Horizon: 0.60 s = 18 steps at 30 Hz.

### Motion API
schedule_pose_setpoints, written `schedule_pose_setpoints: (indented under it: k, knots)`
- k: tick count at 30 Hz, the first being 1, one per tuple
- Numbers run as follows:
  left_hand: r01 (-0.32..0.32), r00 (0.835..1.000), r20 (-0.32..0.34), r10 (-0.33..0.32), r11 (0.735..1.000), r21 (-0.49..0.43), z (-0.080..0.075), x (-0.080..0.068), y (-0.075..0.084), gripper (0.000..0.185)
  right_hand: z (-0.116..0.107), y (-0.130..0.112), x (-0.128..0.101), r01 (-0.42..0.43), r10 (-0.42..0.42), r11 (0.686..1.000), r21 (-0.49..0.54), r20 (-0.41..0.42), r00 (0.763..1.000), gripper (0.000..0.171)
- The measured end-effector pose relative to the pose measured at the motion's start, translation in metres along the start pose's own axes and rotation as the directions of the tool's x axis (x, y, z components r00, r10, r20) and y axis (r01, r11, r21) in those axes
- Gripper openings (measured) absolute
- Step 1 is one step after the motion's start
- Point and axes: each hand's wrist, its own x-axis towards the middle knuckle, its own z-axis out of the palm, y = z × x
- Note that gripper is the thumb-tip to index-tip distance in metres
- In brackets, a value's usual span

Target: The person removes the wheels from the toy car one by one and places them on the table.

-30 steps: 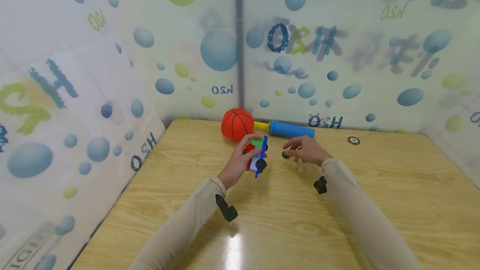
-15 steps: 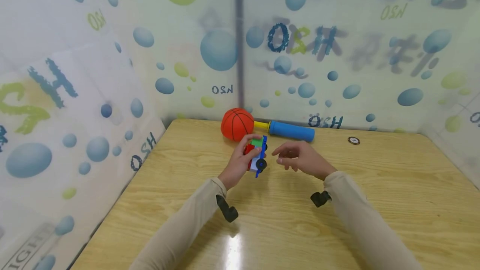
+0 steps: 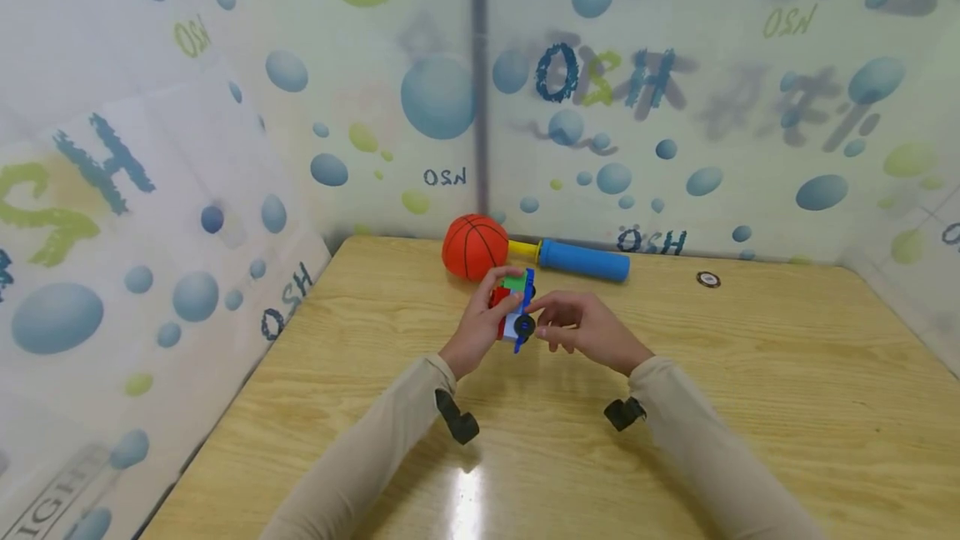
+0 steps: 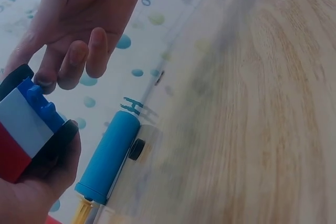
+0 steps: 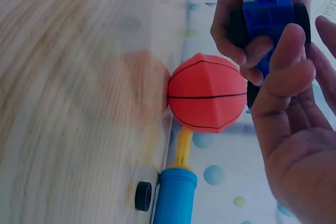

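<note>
My left hand (image 3: 491, 307) grips a toy block car (image 3: 516, 305) of red, white, green and blue bricks, held a little above the wooden table (image 3: 750, 382). My right hand (image 3: 555, 327) is right against the car's side, fingers curled, and seems to pinch a small black wheel (image 3: 523, 326) there. In the right wrist view the thumb (image 5: 289, 51) lies across the blue car (image 5: 268, 3). In the left wrist view the right fingertips (image 4: 73, 61) meet the car (image 4: 23, 124) at its blue edge.
An orange toy basketball (image 3: 474, 247) and a blue pump with a yellow end (image 3: 583, 260) lie at the back wall. A loose black wheel (image 5: 143, 196) lies beside the pump. A small round disc (image 3: 707, 279) sits at the back right.
My right hand lifted from the table, where it touched a small black wheel, and moved left to the car. The left hand and car stayed put.
</note>
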Motion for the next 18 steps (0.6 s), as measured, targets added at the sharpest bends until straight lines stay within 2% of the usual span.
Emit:
schedule_pose_setpoints:
  k: [4, 9, 13, 18]
  knots:
    - [-0.017, 1.0, -0.004, 0.017, 1.0, 0.01, 0.001, 0.001, -0.001, 0.036, 0.006, -0.003, 0.002, -0.014, 0.014, 1.0, -0.003, -0.005, 1.0, 0.029]
    - [-0.029, 1.0, 0.006, 0.029, 1.0, -0.005, 0.002, 0.002, -0.003, 0.035, 0.012, 0.012, 0.009, -0.029, 0.029, 1.0, 0.008, -0.031, 0.999, 0.029]
    - [-0.023, 1.0, -0.002, 0.023, 1.0, -0.011, 0.002, 0.001, -0.005, 0.033, 0.015, 0.021, 0.012, -0.023, 0.023, 1.0, 0.009, -0.042, 0.999, 0.029]
    - [-0.019, 1.0, 0.0, 0.019, 1.0, -0.007, 0.002, 0.0, -0.006, 0.035, 0.019, 0.02, 0.012, -0.019, 0.021, 1.0, 0.018, -0.059, 0.998, 0.028]
